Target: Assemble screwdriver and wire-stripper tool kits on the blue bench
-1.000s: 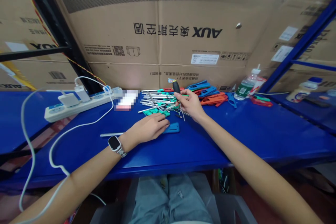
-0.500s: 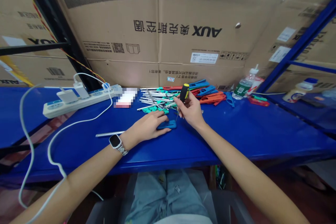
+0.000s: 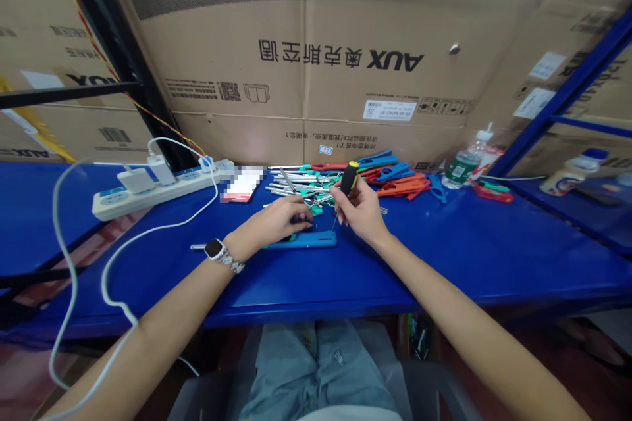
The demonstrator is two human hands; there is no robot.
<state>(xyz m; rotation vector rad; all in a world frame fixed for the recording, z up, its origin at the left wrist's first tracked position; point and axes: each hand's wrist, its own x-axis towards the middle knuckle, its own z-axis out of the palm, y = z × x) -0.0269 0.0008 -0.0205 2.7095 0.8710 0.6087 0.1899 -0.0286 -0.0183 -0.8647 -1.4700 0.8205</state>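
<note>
A screwdriver (image 3: 349,177) with a black and yellow handle is gripped in my right hand (image 3: 364,210). Its thin shaft points down, and the tip is at the right end of a blue long-nosed lighter (image 3: 316,239) lying flat on the table. A metal tube (image 3: 197,247) sticks out on the left, beyond my wrist. My left hand (image 3: 276,220) is curled just above the lighter, thumb and fingers close together; what they pinch, if anything, is too small to make out. Part of the lighter is hidden beneath this hand.
Behind my hands lies a pile of metal tubes and green parts (image 3: 296,179). Orange casings (image 3: 405,185) and blue casings (image 3: 378,159) lie farther right, near a bottle (image 3: 459,170). A power strip (image 3: 148,196) with white cables stands left; a cardboard box (image 3: 316,79) rises behind.
My left hand has lifted off the blue lighter and drawn back left with its fingers curled, so more of the lighter shows. My right hand keeps the screwdriver at its end.
</note>
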